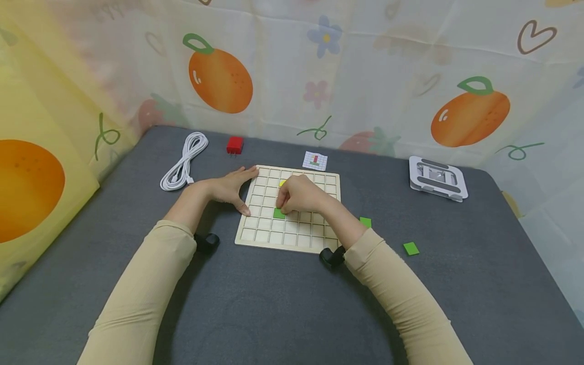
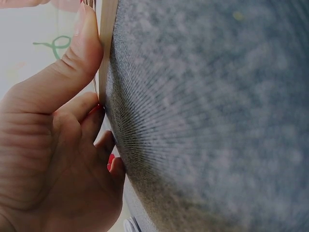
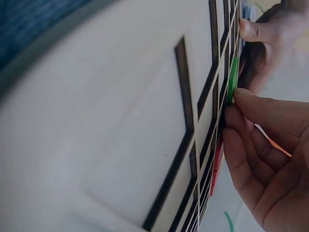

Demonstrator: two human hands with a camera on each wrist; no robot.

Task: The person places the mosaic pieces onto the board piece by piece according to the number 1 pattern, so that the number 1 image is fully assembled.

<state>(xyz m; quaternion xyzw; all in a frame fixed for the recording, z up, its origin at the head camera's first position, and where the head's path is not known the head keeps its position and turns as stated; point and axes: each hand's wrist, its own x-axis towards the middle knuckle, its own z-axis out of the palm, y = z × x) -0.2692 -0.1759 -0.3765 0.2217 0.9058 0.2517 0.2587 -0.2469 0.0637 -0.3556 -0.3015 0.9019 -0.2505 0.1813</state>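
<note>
A pale wooden grid board lies flat on the grey table. My left hand rests at its left edge, thumb and fingers spread along the rim; the left wrist view shows the thumb against the board's side. Over the middle of the grid, my right hand pinches a green square tile at its edge, low against the board. Red tiles sit on the grid beside its fingers, hidden from the head view. A yellow tile shows partly behind the right hand.
Two loose green tiles lie right of the board, one near the forearm, another farther out. Behind the board is a small pattern card. A coiled white cable, red plug adapter and folded white-grey stand lie farther back.
</note>
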